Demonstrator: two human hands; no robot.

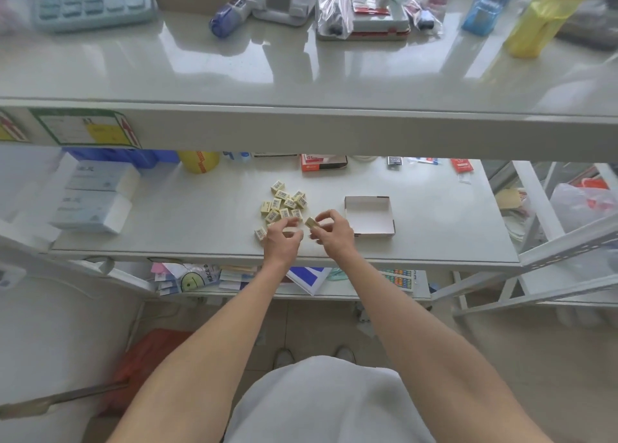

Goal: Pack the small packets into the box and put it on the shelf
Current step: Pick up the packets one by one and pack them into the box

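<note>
Right hand (331, 232) pinching packet (311, 222), open box (368, 216) beside

White metal shelving (301, 131) with glossy grey shelves stands on a beige tiled floor (551, 359).

the upper counter (267, 68) is gleaming glossy and smooth, mirroring things — the shelf (434, 215) below is shining much the same. the small packets (284, 203) are looking like matt printed paper, the box (368, 218) is showing plain matt card inside. up top, clear plastic bags (334, 14) are glinting; the side frame (568, 243) is looking like white-painted metal.
</note>
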